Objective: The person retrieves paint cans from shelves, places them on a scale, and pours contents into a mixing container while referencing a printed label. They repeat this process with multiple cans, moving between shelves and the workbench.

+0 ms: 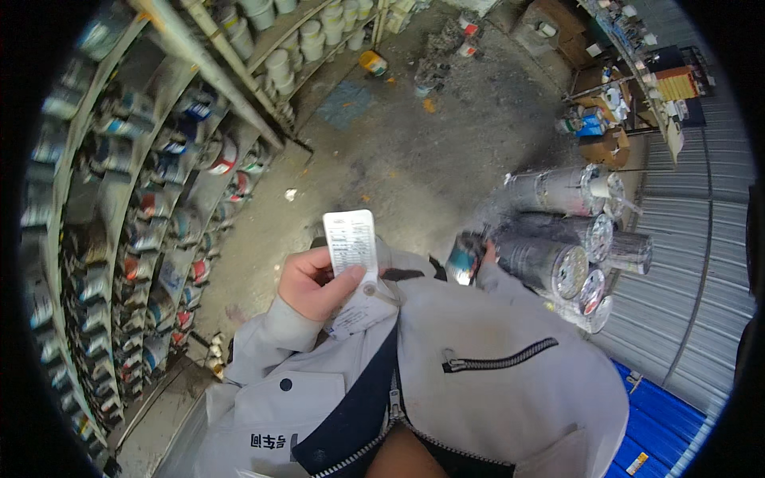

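Observation:
My left hand (309,288) is closed on a white printed card (351,239) in front of my chest, the thumb pressed across its face. The card is long, has rounded corners and carries rows of small print. Below the thumb, a round pin and more printed white sheet show against my jacket. My right hand (488,256), low at my right side, grips the edge of a can (464,258) with a teal label and a dark, stained top. Most of that hand is hidden by the can and my sleeve.
Shelves (163,103) packed with paint cans line the left. White buckets (311,38) fill a far rack. Large stained drums (550,267) stand close on my right. A yellow bucket (372,63) lies on the stained floor (422,159) ahead. Cardboard boxes (603,149) sit far right.

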{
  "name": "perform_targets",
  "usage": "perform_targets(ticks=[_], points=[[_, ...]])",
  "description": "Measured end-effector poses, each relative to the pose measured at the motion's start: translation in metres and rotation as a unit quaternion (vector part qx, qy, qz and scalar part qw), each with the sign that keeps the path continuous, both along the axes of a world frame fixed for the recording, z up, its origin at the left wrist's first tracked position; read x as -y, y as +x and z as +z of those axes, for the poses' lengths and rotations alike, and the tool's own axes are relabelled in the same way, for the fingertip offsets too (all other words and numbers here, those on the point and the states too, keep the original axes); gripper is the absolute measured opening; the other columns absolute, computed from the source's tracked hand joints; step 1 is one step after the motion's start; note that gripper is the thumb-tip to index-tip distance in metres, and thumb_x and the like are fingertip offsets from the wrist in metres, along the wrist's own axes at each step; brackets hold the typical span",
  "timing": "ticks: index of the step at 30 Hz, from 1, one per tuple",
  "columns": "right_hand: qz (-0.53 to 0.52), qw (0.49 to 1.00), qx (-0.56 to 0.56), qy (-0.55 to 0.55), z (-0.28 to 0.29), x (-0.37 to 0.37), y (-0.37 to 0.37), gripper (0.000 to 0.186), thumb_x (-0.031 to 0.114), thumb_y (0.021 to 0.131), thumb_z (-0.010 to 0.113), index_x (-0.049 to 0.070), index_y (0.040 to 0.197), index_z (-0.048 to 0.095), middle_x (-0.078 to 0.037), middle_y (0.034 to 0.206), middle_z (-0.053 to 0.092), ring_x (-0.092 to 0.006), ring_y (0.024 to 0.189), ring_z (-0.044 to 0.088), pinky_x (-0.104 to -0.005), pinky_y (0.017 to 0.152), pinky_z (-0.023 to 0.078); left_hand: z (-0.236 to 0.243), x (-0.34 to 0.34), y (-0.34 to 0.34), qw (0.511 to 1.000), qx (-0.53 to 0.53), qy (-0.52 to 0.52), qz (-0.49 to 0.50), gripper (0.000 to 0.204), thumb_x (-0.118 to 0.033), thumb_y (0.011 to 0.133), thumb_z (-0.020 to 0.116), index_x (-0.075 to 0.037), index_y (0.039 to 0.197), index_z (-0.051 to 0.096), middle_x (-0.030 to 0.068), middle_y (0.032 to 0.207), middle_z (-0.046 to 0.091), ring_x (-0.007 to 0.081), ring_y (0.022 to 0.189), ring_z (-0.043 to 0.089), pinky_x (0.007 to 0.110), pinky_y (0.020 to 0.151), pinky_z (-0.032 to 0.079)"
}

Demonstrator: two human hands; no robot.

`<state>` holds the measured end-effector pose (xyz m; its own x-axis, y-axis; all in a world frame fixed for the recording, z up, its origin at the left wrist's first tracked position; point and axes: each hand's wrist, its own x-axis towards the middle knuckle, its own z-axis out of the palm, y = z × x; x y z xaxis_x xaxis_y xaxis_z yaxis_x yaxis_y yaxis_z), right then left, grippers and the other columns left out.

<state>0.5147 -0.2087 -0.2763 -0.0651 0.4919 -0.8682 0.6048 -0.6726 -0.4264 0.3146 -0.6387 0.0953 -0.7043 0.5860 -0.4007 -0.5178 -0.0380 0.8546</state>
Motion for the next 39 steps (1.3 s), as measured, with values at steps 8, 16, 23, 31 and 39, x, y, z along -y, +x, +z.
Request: perform_targets(ticks=[8, 16, 23, 31, 39], points=[[-0.218, 0.970, -0.102, -0.019, 0.016, 0.015, -0.029, 0.059, 0.068, 0.089, 0.051, 0.012, 0.101, 0.063, -0.007, 0.073, 0.059, -0.0248, 0.059, 0.056, -0.0433, 0.051, 0.046, -0.015, -0.141, -0.191, 0.976, -0.029, 0.047, -0.208, 0.024, -0.010, 0.091, 0.069, 0.003, 0.111, 0.070, 0.0091, 0.100, 0.074, 0.0096, 0.089, 0.067, 0.026, 0.078, 0.053], [-0.338, 0.935, -0.104, 0.011, 0.051, -0.021, -0.102, 0.060, 0.067, 0.089, 0.052, 0.011, 0.108, 0.061, -0.008, 0.081, 0.061, -0.0245, 0.066, 0.058, -0.0429, 0.055, 0.047, -0.012, -0.298, -0.313, 0.888, 0.055, 0.133, -0.436, 0.027, -0.007, 0.092, 0.068, 0.003, 0.117, 0.067, 0.0087, 0.106, 0.073, 0.0080, 0.094, 0.065, 0.025, 0.083, 0.052], [-0.453, 0.885, -0.109, 0.010, 0.028, -0.075, -0.129, 0.062, 0.066, 0.089, 0.054, 0.010, 0.115, 0.060, -0.009, 0.089, 0.062, -0.0242, 0.071, 0.060, -0.0426, 0.059, 0.049, -0.052, -0.448, -0.353, 0.834, 0.066, 0.133, -0.532, 0.023, -0.010, 0.093, 0.066, 0.004, 0.111, 0.069, 0.0056, 0.095, 0.072, 0.0052, 0.086, 0.061, 0.024, 0.075, 0.052], [-0.539, 0.830, -0.143, -0.002, 0.003, -0.187, -0.164, 0.065, 0.064, 0.089, 0.056, 0.008, 0.122, 0.058, -0.009, 0.097, 0.064, -0.0239, 0.077, 0.062, -0.0422, 0.063, 0.051, -0.019, -0.674, -0.395, 0.791, -0.030, 0.063, -0.607, 0.024, -0.015, 0.093, 0.067, 0.003, 0.109, 0.070, 0.0056, 0.096, 0.073, 0.0059, 0.086, 0.062, 0.025, 0.073, 0.051], [-0.568, 0.806, -0.165, 0.007, -0.013, -0.311, -0.208, 0.069, 0.063, 0.089, 0.058, 0.007, 0.130, 0.056, -0.010, 0.105, 0.066, -0.0236, 0.083, 0.064, -0.0418, 0.068, 0.052, 0.009, -0.826, -0.423, 0.764, -0.078, 0.041, -0.639, 0.025, -0.011, 0.093, 0.068, 0.003, 0.112, 0.070, 0.0091, 0.102, 0.074, 0.0080, 0.088, 0.065, 0.026, 0.075, 0.053]])
